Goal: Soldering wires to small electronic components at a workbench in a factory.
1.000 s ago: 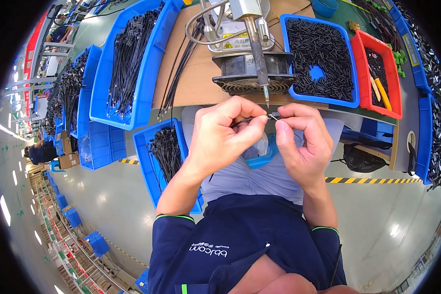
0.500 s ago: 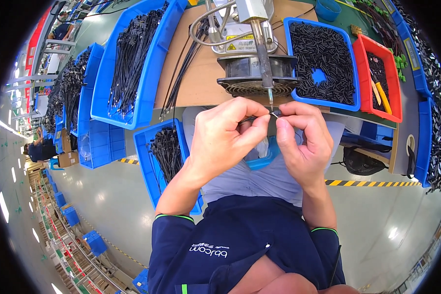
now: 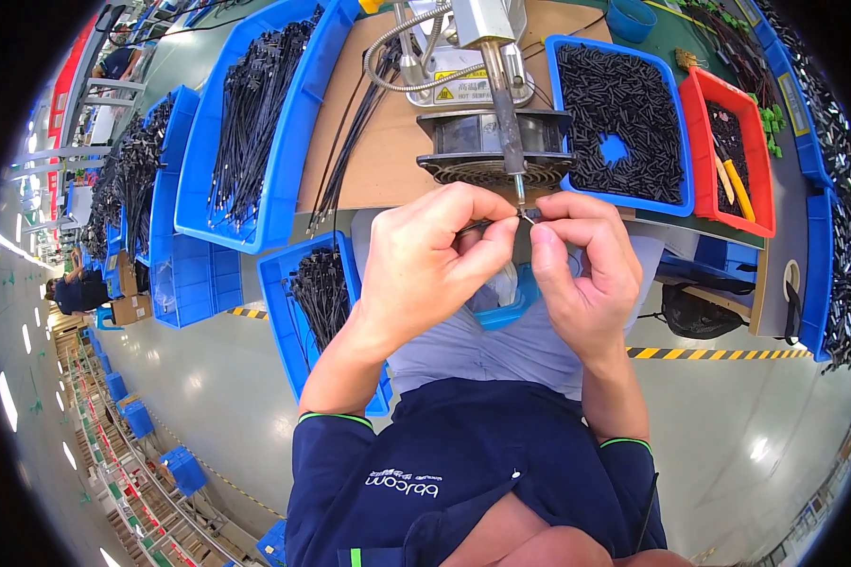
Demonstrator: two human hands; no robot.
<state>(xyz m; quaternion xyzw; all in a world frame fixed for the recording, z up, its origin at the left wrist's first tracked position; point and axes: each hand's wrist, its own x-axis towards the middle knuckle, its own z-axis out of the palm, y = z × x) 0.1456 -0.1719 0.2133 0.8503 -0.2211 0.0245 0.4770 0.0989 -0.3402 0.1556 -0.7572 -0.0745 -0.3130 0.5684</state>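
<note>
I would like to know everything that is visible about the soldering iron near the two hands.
The soldering iron is a slim, straight rod with a dark, worn-looking barrel and a narrower, silvery, metal-looking tip. Its upper end meets a squared block, which seems to hold it. It slants in front of a black fan, its tip pointing between the left hand and right hand; contact there is unclear.

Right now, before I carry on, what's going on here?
A person is working with two bare hands just below a soldering iron. The left hand pinches a thin black cable; the right hand is close to it, but what it holds is too small to tell. Whether the iron touches the work is unclear. A blue bin of black cables sits to the left, and a blue tray of small black pieces to the right.
</note>
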